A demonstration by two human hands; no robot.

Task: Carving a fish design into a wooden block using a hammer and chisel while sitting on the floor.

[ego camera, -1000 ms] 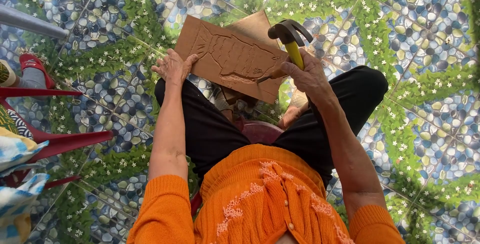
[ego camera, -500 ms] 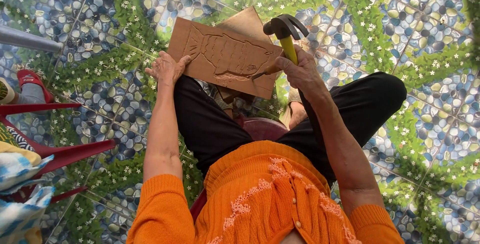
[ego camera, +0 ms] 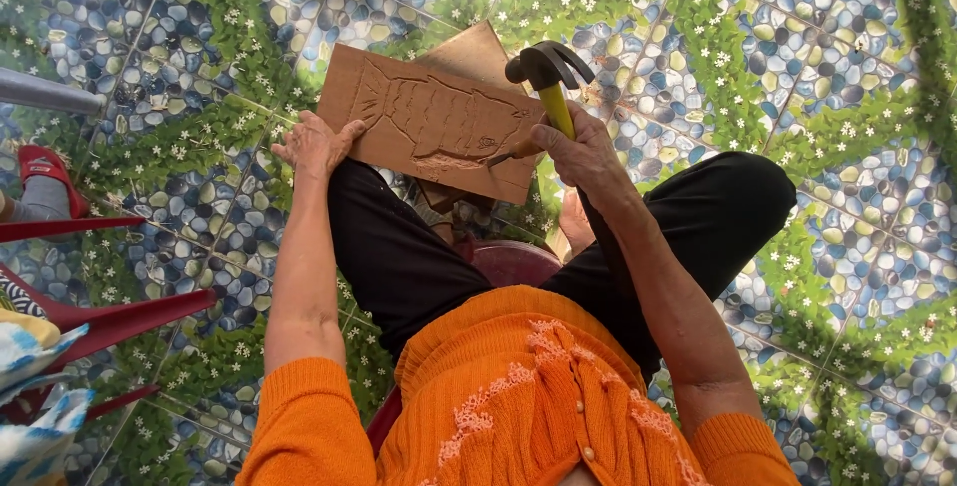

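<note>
A brown wooden board [ego camera: 429, 127] carved with a fish shape rests across my knees, with a second plain board [ego camera: 478, 47] behind it. My left hand [ego camera: 314, 142] lies flat on the board's near left corner, fingers spread. My right hand [ego camera: 578, 152] grips a claw hammer [ego camera: 548, 72] with a yellow handle, head up, and also pinches a thin chisel [ego camera: 503, 155] whose tip touches the carving's right side. I sit in black trousers and an orange cardigan.
The floor [ego camera: 797, 67] is tiled with a pebble, grass and flower pattern. Red plastic chair legs [ego camera: 110, 317] stand at the left, with a patterned cloth [ego camera: 30, 386] beside them. A red sandal on someone's foot [ego camera: 40, 167] and a grey pole [ego camera: 45, 92] are at far left.
The view has shifted slightly; board and both hands sit a little lower and closer. The hammer stays upright in my right hand, my left hand stays on the board's corner.
</note>
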